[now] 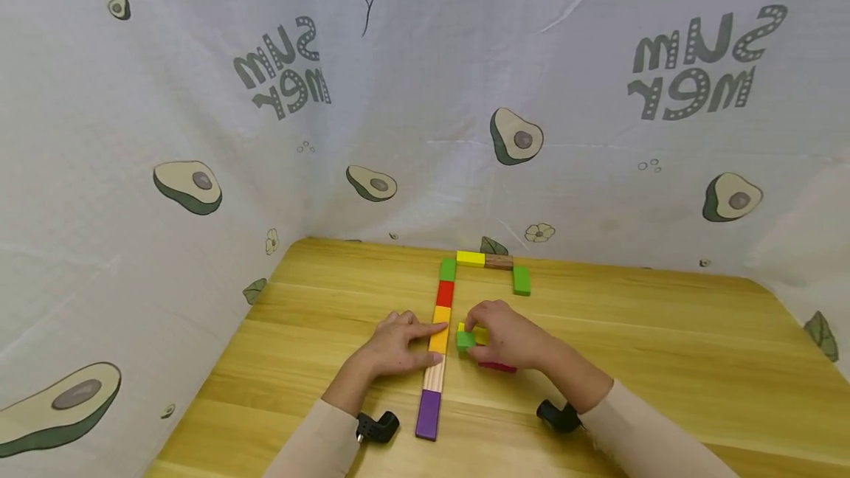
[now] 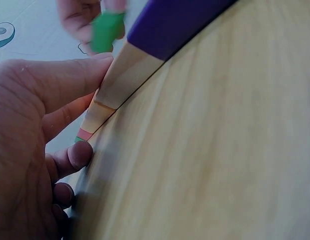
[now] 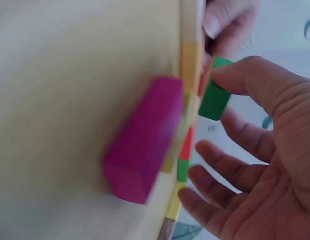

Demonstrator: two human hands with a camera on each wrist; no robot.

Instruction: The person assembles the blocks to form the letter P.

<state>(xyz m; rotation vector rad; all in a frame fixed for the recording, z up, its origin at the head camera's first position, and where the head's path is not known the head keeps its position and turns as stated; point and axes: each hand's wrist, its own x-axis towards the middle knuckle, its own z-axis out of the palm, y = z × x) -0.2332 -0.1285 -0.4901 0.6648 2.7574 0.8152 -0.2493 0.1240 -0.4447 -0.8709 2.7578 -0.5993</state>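
A row of coloured wooden blocks runs away from me, with a purple block (image 1: pixel 428 414) at its near end. Then come a plain wood block (image 1: pixel 433 377), an orange block (image 1: pixel 440 318), a red block (image 1: pixel 446 293) and a green block at the far end. My left hand (image 1: pixel 396 345) lies along the row, its straight index finger touching the orange block and its thumb at the plain block. Between thumb and fingertips, my right hand (image 1: pixel 508 336) pinches a small green block (image 3: pixel 215 100). Below that hand are a magenta block (image 3: pixel 144 140) and a partly hidden yellow block (image 1: pixel 481 335).
From the row's far end, a yellow block (image 1: pixel 471 259) and a brown block (image 1: pixel 499 262) lead right to a green block (image 1: pixel 522 281). A printed curtain (image 1: pixel 425 94) borders the wooden table (image 1: pixel 631 316). Black camera mounts (image 1: pixel 378 428) sit at both wrists.
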